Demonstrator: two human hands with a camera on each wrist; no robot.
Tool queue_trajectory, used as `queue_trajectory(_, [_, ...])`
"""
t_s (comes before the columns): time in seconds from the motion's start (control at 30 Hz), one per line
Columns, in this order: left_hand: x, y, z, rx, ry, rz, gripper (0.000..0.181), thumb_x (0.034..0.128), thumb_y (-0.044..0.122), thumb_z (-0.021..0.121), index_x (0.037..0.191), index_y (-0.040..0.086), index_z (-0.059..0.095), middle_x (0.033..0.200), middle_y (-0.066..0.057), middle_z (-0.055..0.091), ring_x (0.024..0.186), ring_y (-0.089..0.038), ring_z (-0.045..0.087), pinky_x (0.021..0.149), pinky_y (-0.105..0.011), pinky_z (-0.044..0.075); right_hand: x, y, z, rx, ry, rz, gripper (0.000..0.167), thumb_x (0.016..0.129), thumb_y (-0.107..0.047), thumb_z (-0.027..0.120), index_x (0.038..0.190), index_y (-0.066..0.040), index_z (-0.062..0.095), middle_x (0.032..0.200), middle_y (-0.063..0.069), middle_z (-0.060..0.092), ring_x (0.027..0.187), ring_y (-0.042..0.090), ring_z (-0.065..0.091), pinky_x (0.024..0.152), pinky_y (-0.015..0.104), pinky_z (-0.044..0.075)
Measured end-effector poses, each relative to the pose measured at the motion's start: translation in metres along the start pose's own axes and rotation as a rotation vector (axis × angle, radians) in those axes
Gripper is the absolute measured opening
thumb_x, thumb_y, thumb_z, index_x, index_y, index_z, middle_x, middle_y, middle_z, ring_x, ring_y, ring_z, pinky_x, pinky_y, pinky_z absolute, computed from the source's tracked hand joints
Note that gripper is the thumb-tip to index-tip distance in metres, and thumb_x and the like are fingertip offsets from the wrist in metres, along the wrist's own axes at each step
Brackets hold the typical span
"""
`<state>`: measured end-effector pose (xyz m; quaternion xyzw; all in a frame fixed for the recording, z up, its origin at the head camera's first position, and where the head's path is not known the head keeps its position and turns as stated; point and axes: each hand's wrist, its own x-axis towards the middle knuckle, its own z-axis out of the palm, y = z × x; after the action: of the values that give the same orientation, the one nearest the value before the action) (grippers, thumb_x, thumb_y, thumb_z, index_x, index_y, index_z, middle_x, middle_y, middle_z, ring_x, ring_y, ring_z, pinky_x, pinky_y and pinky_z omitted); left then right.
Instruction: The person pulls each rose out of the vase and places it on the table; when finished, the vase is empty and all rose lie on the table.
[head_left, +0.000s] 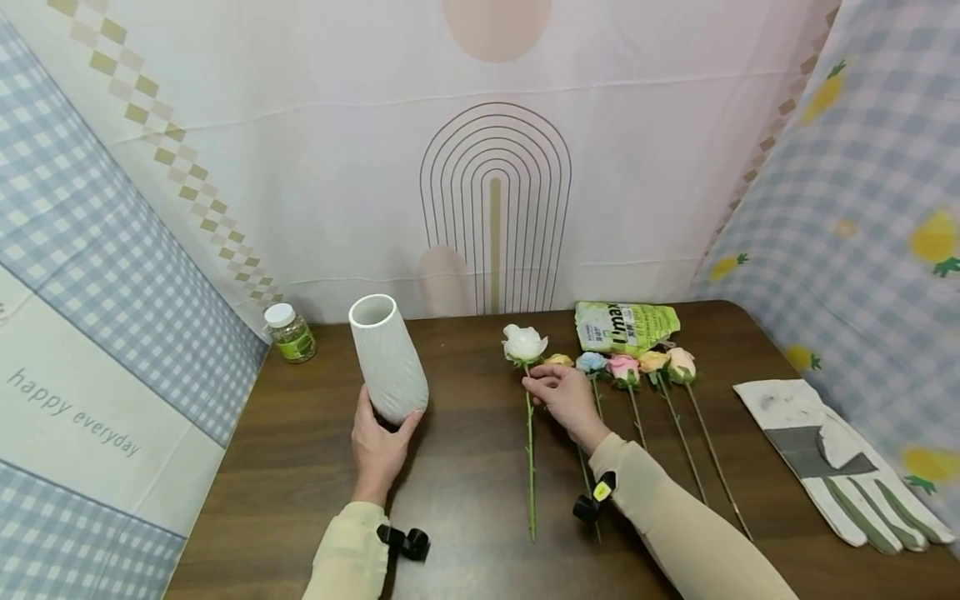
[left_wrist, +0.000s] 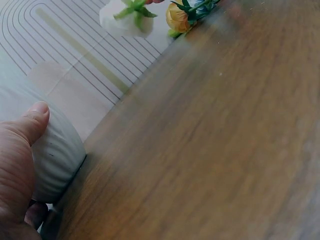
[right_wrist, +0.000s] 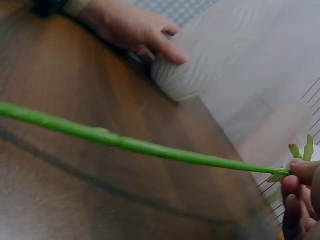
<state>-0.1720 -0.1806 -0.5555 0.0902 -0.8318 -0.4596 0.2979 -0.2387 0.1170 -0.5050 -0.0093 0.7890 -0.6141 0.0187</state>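
My left hand (head_left: 380,446) grips a white ribbed vase (head_left: 393,367) near its base, thumb on one side and fingers on the other. The vase's round mouth faces up, and the left wrist view shows its base at the tabletop. Between thumb and fingers, my right hand (head_left: 566,398) pinches the green stem of a white rose (head_left: 525,343) just below the bloom. In the right wrist view that stem (right_wrist: 150,148) runs above the table, casting a shadow. Under and beside my right hand lie a yellow rose (head_left: 558,360) and a blue rose (head_left: 591,363).
Farther right lie a pink rose (head_left: 624,369), an orange rose (head_left: 654,362) and a cream rose (head_left: 682,365). Behind them is a green-and-white packet (head_left: 628,327). A white-lidded jar (head_left: 291,333) stands at the back left. A white-and-grey glove (head_left: 832,458) lies at the right edge.
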Motion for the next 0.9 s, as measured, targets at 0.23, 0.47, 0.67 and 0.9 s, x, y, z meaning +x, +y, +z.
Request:
queue_trajectory(0.23, [-0.0005,0.0024,-0.0017,-0.006,-0.006,-0.014,0.097,0.0689,0.037,0.087,0.147,0.012,0.036,0.138,-0.015,0.049,0.125,-0.032,0.047,0.1,-0.047,0.036,-0.001,0.0071,0.0039,-0.115,0.015,-0.052,0.01,0.082,-0.012,0.077,0.088,-0.006,0.072,0.075,0.005,0.071,0.058,0.018,0.063,0.054,0.028,0.05])
queue_trajectory(0.47, [0.0007,0.0035,-0.0025,-0.003,-0.012,-0.017,0.097,0.0688,0.038,0.087,0.147,0.011,0.036,0.138,-0.015,0.049,0.125,-0.033,0.047,0.1,-0.048,0.036,0.0019,0.0057,0.0046,-0.227,-0.023,-0.059,0.005,0.083,-0.014,0.076,0.087,-0.01,0.075,0.073,0.002,0.07,0.054,0.016,0.062,0.052,0.03,0.051])
queue_trajectory(0.67, [0.0048,0.005,-0.0032,0.001,-0.001,-0.003,0.095,0.0698,0.038,0.086,0.146,0.011,0.037,0.137,-0.015,0.05,0.124,-0.033,0.047,0.1,-0.048,0.036,0.0074,0.0044,0.0044,-0.268,-0.03,-0.04,0.005,0.084,-0.014,0.075,0.087,-0.011,0.075,0.07,0.001,0.069,0.053,0.016,0.061,0.051,0.03,0.05])
queue_trajectory(0.9, [0.0007,0.0027,-0.0025,0.001,-0.019,-0.021,0.095,0.0696,0.038,0.086,0.146,0.012,0.037,0.137,-0.015,0.05,0.124,-0.032,0.047,0.1,-0.048,0.037,0.0044,0.0087,0.0035,-0.271,-0.04,0.056,0.006,0.084,-0.014,0.074,0.089,-0.01,0.075,0.069,0.002,0.069,0.052,0.016,0.061,0.049,0.029,0.048])
